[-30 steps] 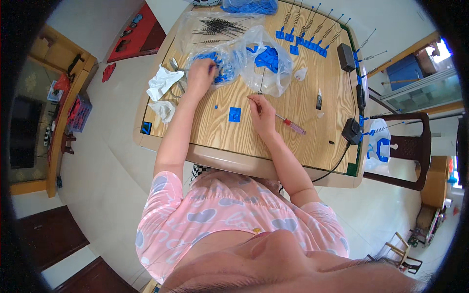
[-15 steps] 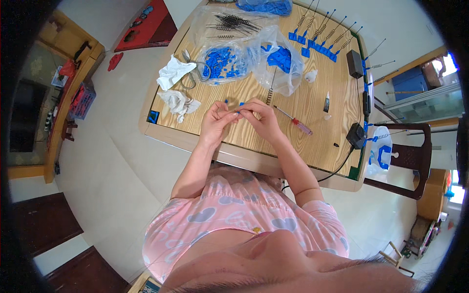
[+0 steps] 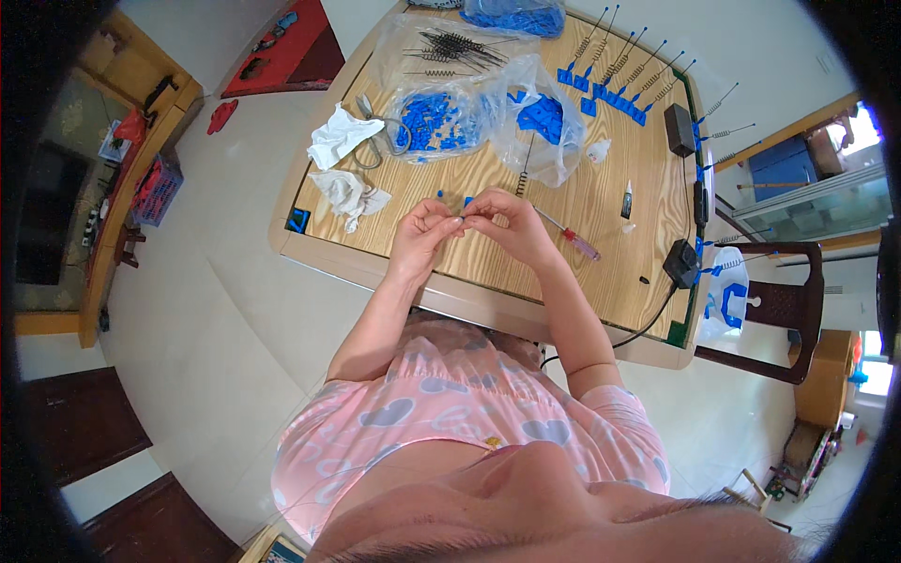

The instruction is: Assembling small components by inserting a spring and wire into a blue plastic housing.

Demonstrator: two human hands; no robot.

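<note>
My left hand and my right hand meet above the table's near edge, fingertips pinched together. Between them shows a tiny bluish piece, mostly covered by the fingers. Just behind my right fingers lies a blue piece, partly hidden. A small blue cap-like bit rests on the wood beyond my left hand. Close to my right hand, a dark coil spring with a straight wire end reaches toward a plastic bag of blue pieces. A screwdriver with a clear reddish handle lies to its right.
Another bag holds small blue parts, with scissors and crumpled tissues to its left. Dark springs lie behind. Springs on blue bases stand far right. A small tube and black box with cable sit right.
Both hands stay pinched together, with only a slight shift of the fingers. The whole view has moved a little; nothing else on the table has visibly changed.
</note>
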